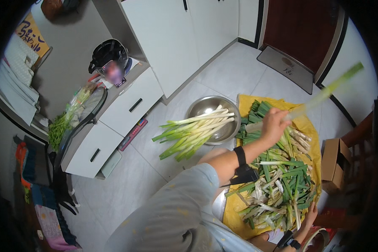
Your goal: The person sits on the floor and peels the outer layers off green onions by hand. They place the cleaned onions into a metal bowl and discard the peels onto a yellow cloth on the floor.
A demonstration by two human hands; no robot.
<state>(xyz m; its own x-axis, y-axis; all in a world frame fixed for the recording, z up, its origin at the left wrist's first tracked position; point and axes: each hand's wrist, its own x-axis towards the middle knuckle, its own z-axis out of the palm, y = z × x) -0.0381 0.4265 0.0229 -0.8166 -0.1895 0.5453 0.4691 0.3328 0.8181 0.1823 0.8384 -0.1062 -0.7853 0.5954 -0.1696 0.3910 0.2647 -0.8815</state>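
Observation:
My left hand [273, 125] grips a peeled leek [321, 96], whose white shaft points left and green end up and right, blurred by motion. Below it lies a yellow sheet [236, 217] on the floor. On the sheet are cut green leek leaves [261, 108], unpeeled leeks with pale root ends [299, 138] and a heap of peeled-off husks [267, 195]. My right hand [310, 214] is low at the heap's right edge; its grip is unclear. A steel bowl [228, 136] holds several peeled leeks [198, 129], their green ends hanging over its left rim.
An open cardboard box [332, 163] stands right of the sheet. White drawers [126, 107] line the left, topped by a black helmet [108, 52], a phone [115, 74], bagged greens [72, 110] and a racket-shaped item [93, 110]. A doormat [285, 69] lies before a dark red door.

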